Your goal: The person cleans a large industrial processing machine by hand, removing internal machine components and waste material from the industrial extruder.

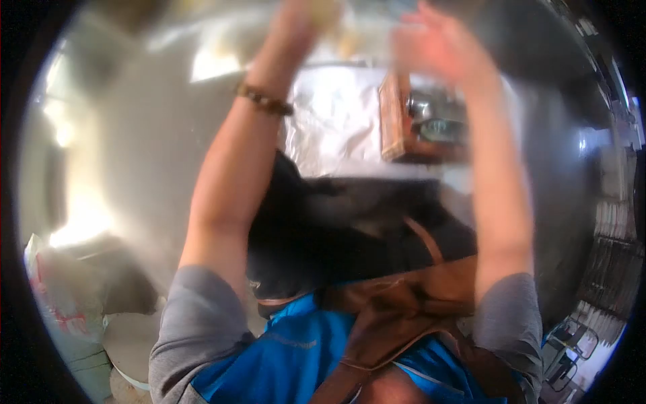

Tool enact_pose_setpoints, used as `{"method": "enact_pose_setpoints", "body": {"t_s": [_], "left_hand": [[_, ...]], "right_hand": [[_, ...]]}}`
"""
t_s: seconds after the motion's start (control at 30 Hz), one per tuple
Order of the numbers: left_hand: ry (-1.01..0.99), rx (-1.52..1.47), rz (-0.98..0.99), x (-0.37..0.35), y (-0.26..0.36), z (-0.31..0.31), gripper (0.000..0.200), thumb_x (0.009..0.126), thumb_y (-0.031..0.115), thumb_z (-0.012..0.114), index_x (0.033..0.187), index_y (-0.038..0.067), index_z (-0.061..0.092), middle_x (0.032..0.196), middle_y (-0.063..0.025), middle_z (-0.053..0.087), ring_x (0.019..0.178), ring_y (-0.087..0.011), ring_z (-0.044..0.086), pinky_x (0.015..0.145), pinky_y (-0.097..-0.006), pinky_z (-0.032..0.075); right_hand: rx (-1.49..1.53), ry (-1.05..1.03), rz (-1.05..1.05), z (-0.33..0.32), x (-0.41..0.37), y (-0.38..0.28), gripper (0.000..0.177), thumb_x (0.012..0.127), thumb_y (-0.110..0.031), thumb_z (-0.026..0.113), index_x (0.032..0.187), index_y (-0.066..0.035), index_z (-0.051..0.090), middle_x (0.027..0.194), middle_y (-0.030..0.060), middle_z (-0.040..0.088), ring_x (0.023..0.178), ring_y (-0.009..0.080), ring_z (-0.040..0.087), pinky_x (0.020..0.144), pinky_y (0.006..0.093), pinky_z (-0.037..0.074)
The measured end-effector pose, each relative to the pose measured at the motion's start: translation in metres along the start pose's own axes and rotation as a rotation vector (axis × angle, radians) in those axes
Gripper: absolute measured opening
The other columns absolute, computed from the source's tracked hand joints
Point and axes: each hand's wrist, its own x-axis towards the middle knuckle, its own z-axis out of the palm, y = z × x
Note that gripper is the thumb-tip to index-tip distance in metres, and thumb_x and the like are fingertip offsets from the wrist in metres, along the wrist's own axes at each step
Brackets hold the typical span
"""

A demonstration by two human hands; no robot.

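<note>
My left hand (pixel 299 23) is at the top edge, smeared by motion and partly cut off. Something yellowish (pixel 330 17) shows beside its fingers; whether it is held cannot be made out. A beaded bracelet (pixel 266 101) circles that wrist. My right hand (pixel 441 47) is raised at the top right, blurred, its fingers looking apart with nothing visible in them. Below it, partly hidden by my forearm, lies a brown wooden box (pixel 393 121) with dark glassy or metallic items (pixel 437 121) inside. Crinkled white sheeting (pixel 333 121) spreads between my arms.
A grey, shiny work surface (pixel 155 128) extends around the sheeting. At the lower left are a whitish plastic bag (pixel 60 303) and a round pale container (pixel 131 347). Rows of thin stacked items (pixel 609 249) line the right side. A brown apron (pixel 383 323) covers my front.
</note>
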Motion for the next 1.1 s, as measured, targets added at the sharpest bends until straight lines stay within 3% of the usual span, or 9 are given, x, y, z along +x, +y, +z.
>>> {"method": "enact_pose_setpoints", "body": {"t_s": [0.03,0.1,0.23,0.27,0.4,0.57,0.77,0.97,1.1], "left_hand": [[0.523,0.083,-0.034,-0.021,0.018,0.069,0.067,0.101,0.062,0.04,0.106,-0.003,0.058,0.086,-0.0138,0.066,0.074,-0.0243,0.065,0.07,-0.0351,0.058],[0.673,-0.07,-0.196,-0.012,0.039,0.031,0.045,0.095,0.026,0.067,0.127,-0.002,0.053,0.119,-0.0226,0.056,0.108,-0.0396,0.059,0.09,-0.0513,0.056],[0.593,0.202,-0.126,0.044,0.034,-0.057,0.049,0.093,0.019,0.072,0.127,-0.006,0.045,0.117,-0.0234,0.051,0.108,-0.0401,0.058,0.088,-0.0531,0.058],[0.37,0.589,-0.085,0.056,0.026,-0.086,0.051,0.092,0.016,0.073,0.126,-0.007,0.043,0.116,-0.0232,0.051,0.109,-0.0395,0.057,0.088,-0.0518,0.059],[0.359,0.538,-0.166,0.075,-0.03,-0.113,0.047,0.091,0.017,0.075,0.121,-0.005,0.048,0.115,-0.0199,0.055,0.098,-0.0338,0.063,0.08,-0.0432,0.064],[0.832,0.55,-0.314,0.127,-0.133,-0.171,0.049,0.089,0.02,0.077,0.124,-0.003,0.051,0.116,-0.0154,0.06,0.098,-0.0256,0.066,0.077,-0.0337,0.064],[0.741,1.78,0.066,0.181,-0.246,-0.261,0.06,0.084,0.022,0.077,0.133,0.002,0.049,0.119,-0.0175,0.061,0.111,-0.0346,0.057,0.097,-0.0425,0.048],[0.572,1.834,0.379,0.228,-0.305,-0.327,0.069,0.089,0.038,0.071,0.146,0.012,0.042,0.138,-0.0204,0.047,0.125,-0.0395,0.047,0.105,-0.0474,0.043],[0.119,2.061,-0.532,0.251,-0.321,-0.336,0.082,0.087,0.046,0.071,0.156,0.029,0.029,0.158,-0.0192,0.029,0.147,-0.0387,0.028,0.117,-0.046,0.033]], "right_hand": [[-0.094,0.072,-0.001,-0.019,0.009,-0.012,0.047,0.101,-0.035,0.052,0.127,0.004,0.046,0.138,0.0339,0.048,0.13,0.0466,0.049,0.108,0.0584,0.044],[-0.194,0.244,-0.109,-0.068,0.029,-0.033,0.037,0.098,-0.027,0.064,0.114,0.007,0.059,0.118,0.0205,0.066,0.102,0.0289,0.07,0.089,0.0364,0.06],[-0.36,0.427,-0.219,-0.18,0.014,-0.066,0.037,0.094,-0.026,0.067,0.113,0.006,0.061,0.116,0.0213,0.068,0.101,0.0297,0.07,0.087,0.0374,0.06],[-0.434,0.471,-0.225,-0.205,0.009,-0.069,0.035,0.093,-0.025,0.067,0.113,0.004,0.062,0.113,0.0189,0.069,0.099,0.0275,0.071,0.086,0.0363,0.06],[-0.705,0.479,-0.224,-0.285,-0.014,-0.045,0.031,0.096,-0.026,0.064,0.115,-0.001,0.065,0.108,0.0108,0.071,0.089,0.0188,0.069,0.082,0.0314,0.056],[-0.83,0.598,-0.184,-0.283,-0.037,0.004,0.032,0.099,-0.028,0.061,0.118,-0.002,0.066,0.107,0.0081,0.07,0.087,0.0139,0.065,0.079,0.0294,0.053],[-1.015,0.771,-0.204,-0.276,-0.036,0.015,0.033,0.101,-0.028,0.055,0.118,-0.002,0.067,0.11,0.0081,0.069,0.091,0.0148,0.064,0.084,0.0307,0.052],[-1.096,0.959,-0.191,-0.334,-0.06,0.007,0.034,0.103,-0.028,0.053,0.119,-0.002,0.067,0.113,0.0074,0.067,0.095,0.0157,0.063,0.086,0.0312,0.051],[-0.854,0.966,-0.095,-0.343,-0.066,0.008,0.034,0.103,-0.029,0.053,0.115,0.0,0.066,0.11,0.0086,0.066,0.091,0.0152,0.061,0.082,0.0308,0.05]]}}
